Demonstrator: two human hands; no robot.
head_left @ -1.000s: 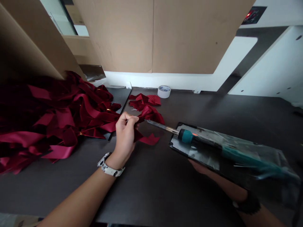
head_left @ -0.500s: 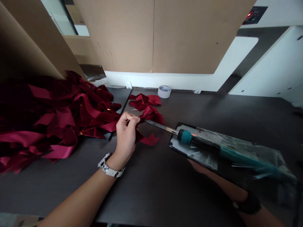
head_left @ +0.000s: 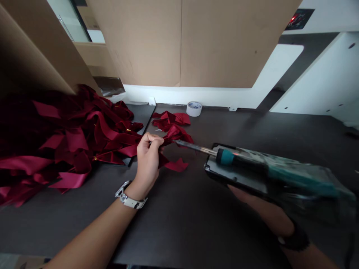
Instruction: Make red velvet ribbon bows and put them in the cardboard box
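My left hand (head_left: 148, 153), with a watch on its wrist, pinches a dark red ribbon bow (head_left: 177, 133) over the table. A teal and black hot tool with a metal tip (head_left: 224, 157) points left, its tip close to the bow's knot. Whether they touch is unclear. Behind and beneath the tool is my right hand (head_left: 246, 198), its fingers hidden by the tool and a dark plate wrapped in clear plastic. A ribbon tail (head_left: 177, 165) hangs below the bow.
A large heap of red ribbons (head_left: 70, 138) covers the left side, partly on a black panel (head_left: 143, 112). Another red bow (head_left: 171, 118) and a white tape roll (head_left: 194, 108) lie at the back, before cardboard sheets (head_left: 218, 45).
The tool and my right hand have shifted slightly right, drawing the metal tip back a little from the knot. My left hand keeps its pinch on the bow, almost unmoved.
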